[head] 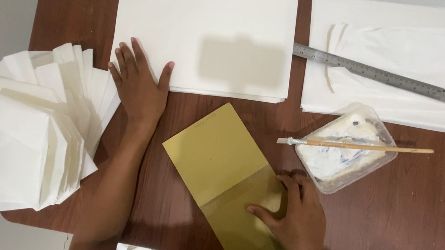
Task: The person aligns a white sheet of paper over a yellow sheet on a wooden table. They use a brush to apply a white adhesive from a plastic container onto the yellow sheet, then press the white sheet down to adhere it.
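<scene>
A flat olive-gold cardboard template, long and rectangular with a taped band across its middle, lies slantwise on the brown wooden table, its lower end reaching the near edge. The right hand presses on the lower half of this cardboard, fingers spread and flat, thumb pointing left along the taped band; it pins the piece down and closes around nothing. Just right of it stands a clear plastic tub of white paste, with a wooden-handled brush resting across its rim, bristles to the left.

Farther up and to the left, the left hand lies open and palm down, its fingertips touching the lower left corner of a large stack of white paper sheets; it grips nothing. To the left of that hand, a fanned heap of folded white paper bags overhangs the table's left edge.

At the far right, a second pile of white sheets and folded pieces carries a steel ruler laid slightly aslant across it.
</scene>
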